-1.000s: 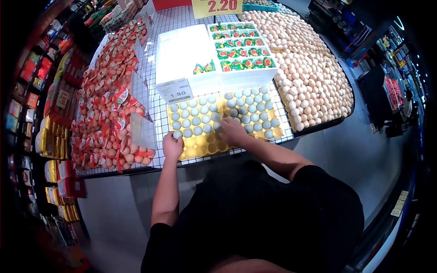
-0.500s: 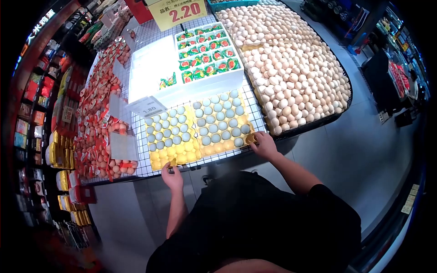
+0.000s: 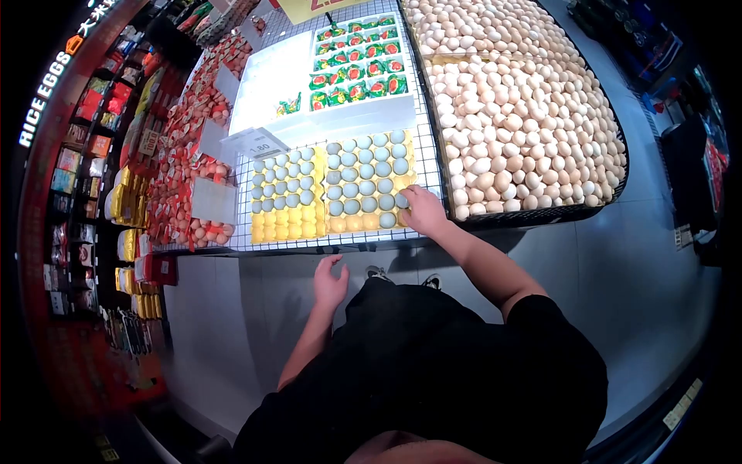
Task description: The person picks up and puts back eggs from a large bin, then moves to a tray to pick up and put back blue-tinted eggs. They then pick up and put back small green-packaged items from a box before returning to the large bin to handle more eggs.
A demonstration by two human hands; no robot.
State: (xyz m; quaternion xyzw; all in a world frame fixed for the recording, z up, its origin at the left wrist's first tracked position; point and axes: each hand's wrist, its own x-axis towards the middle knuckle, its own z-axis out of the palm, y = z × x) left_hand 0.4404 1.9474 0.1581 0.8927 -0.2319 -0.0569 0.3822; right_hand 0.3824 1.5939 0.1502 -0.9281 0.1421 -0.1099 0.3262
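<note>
Two yellow egg trays lie side by side on a wire display shelf (image 3: 340, 241), both partly filled with pale blue-green eggs. My right hand (image 3: 421, 211) rests on the near right corner of the right tray (image 3: 369, 223), fingers curled over its edge. My left hand (image 3: 330, 281) hangs open in the air below the shelf's front edge, fingers apart, touching nothing. The left tray (image 3: 282, 228) has its near rows bare of eggs.
A large black-rimmed bin of beige eggs (image 3: 525, 116) fills the right. White boxes (image 3: 340, 116) behind the trays hold red-and-green packed eggs. A price card reading 1.80 (image 3: 255, 144) stands at the left tray. Red-wrapped eggs (image 3: 185, 155) and packed shelves lie left.
My left hand has dropped away from the left tray's front edge and opened below the shelf. My right hand stays at the right tray's near corner. The view has shifted.
</note>
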